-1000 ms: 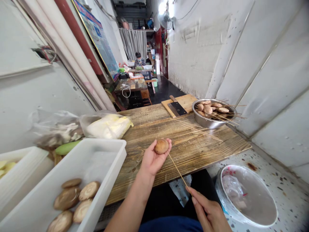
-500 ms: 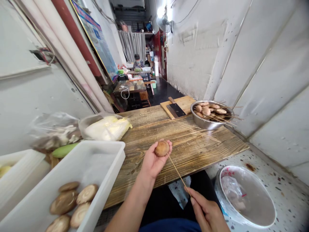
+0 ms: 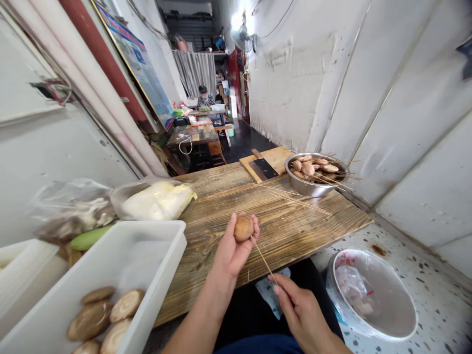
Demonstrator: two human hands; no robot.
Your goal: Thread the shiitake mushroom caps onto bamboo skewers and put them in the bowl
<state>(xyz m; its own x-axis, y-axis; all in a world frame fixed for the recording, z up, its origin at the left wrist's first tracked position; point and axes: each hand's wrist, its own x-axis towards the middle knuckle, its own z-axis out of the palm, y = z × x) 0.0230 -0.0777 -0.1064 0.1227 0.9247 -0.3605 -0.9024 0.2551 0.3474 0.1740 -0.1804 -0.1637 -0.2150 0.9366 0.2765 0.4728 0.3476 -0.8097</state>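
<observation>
Cupping a round, tan-brown mushroom (image 3: 244, 228) with a smooth domed cap, the left hand (image 3: 231, 250) in the head view was turned palm up over the near part of the brown wood-plank table (image 3: 206, 231), its thumb along one side of the cap and its fingers curled around the other. The right hand (image 3: 300, 302), low in front of the table's near edge, pinched a thin, pale wooden skewer (image 3: 263, 258) between thumb and forefinger. The skewer slanted up to the lower right edge of the cap; whether its tip had gone in could not be told.

The mushroom looked plump and whole, its domed side up and its underside hidden in the palm. At the table's far right, a round silvery metal bowl (image 3: 313, 189) held skewered brown mushrooms (image 3: 308, 168), their sticks jutting over the rim. Loose wooden skewers (image 3: 302, 203) lay on the table just before it. Left of the table, a white rectangular plastic tray (image 3: 162, 246) contained several brown mushrooms with pale undersides (image 3: 126, 305).
</observation>
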